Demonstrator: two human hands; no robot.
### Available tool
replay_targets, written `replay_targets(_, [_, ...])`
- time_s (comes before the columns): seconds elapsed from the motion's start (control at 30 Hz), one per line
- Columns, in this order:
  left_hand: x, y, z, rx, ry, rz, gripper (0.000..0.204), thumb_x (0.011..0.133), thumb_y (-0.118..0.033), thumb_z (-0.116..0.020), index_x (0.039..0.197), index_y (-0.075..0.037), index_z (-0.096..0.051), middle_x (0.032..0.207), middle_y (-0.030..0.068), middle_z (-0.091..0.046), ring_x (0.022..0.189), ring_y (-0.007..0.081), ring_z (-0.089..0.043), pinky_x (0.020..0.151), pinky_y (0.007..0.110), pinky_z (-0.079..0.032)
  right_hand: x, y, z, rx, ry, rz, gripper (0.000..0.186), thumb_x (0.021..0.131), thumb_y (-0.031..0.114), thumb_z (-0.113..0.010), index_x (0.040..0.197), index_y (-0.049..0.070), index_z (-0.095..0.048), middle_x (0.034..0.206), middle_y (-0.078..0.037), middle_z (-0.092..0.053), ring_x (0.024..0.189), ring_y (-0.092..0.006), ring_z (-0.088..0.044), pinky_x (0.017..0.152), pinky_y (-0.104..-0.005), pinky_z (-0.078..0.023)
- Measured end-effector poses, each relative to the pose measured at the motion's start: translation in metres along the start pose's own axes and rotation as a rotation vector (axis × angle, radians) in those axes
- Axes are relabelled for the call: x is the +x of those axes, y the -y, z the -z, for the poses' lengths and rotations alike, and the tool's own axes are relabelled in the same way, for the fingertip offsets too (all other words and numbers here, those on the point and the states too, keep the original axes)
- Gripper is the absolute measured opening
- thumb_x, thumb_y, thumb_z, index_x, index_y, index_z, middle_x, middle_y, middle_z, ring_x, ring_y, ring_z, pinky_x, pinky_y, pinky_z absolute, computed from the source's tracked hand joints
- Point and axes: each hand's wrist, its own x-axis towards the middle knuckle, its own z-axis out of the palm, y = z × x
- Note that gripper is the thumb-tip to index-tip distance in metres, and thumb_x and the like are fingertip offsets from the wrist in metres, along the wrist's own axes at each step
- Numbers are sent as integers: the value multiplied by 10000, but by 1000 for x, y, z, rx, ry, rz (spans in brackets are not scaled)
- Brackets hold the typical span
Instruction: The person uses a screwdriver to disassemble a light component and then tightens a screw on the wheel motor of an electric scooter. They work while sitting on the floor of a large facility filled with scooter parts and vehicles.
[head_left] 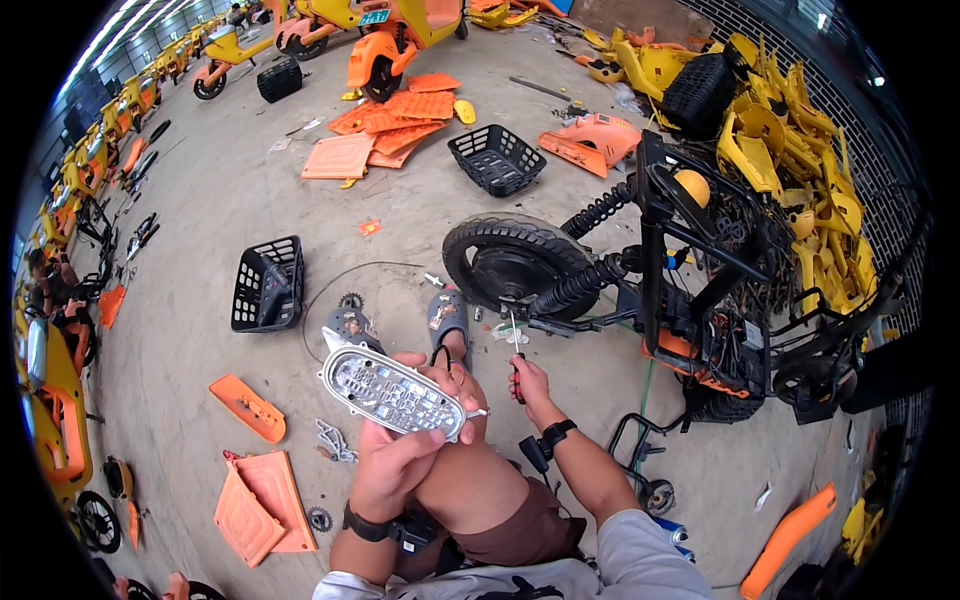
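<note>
My left hand (395, 465) grips a long oval silver metal housing (395, 388), its ribbed, hollow side facing up. Thin cable runs beside the fingers at its far side. In my right hand (532, 386) is a screwdriver (515, 335), held by its dark and red handle, its shaft pointing away from me. The tip reaches toward the axle area of a black rear wheel (515, 265); whether it touches anything I cannot tell. That wheel belongs to a stripped scooter frame (655, 240) lying to the right, with black coil shocks (600, 205).
A black basket (268, 285) with a dark power tool inside stands left; another basket (496, 160) lies ahead. Orange panels (405, 115) are stacked farther off. Yellow body panels (780, 140) pile up at right. Orange covers (265, 505) and a sprocket (319, 519) lie near left.
</note>
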Motion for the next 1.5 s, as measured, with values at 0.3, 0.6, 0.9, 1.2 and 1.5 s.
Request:
replay_targets(0.3, [3,-1,-3,9,56,-5,682,782,103,-610,1388,-107,-378,1118,193,-567,1003,348,-571,783,454,-504,2,9,-7,4,22,25,329,960,398,-622,1060,86,-643,708,-1,-566,516,-100,-537,453,-254,-431])
replay_targets(0.6, [3,-1,-5,7,1,26,732,708,131,-608,1359,-118,-385,1097,166,-547,1071,362,-574,729,448,-546,1,10,-13,66,75,31,344,967,408,-617,1087,86,-630,717,-1,-577,530,-107,-551,465,-264,-449])
replay_targets(0.9, [2,-1,-4,0,65,17,696,771,124,-589,1386,-129,-383,1139,181,-548,1018,337,-553,801,458,-491,4,1,-16,157,113,15,387,960,441,-623,1106,83,-635,733,-33,-602,546,-121,-572,484,-263,-476])
replay_targets(1.2, [1,-3,-3,0,38,15,717,744,130,-592,1381,-123,-382,1133,177,-544,1039,349,-556,784,461,-509,6,-2,-18,157,119,7,409,972,444,-605,1167,85,-614,770,-42,-622,573,-135,-582,506,-280,-486])
replay_targets(1.5, [1,-3,-2,-12,18,16,745,701,147,-579,1370,-113,-380,1104,174,-542,1069,370,-573,740,458,-544,10,-6,-19,180,105,9,405,976,437,-599,1180,88,-618,782,-51,-626,586,-142,-589,516,-287,-495])
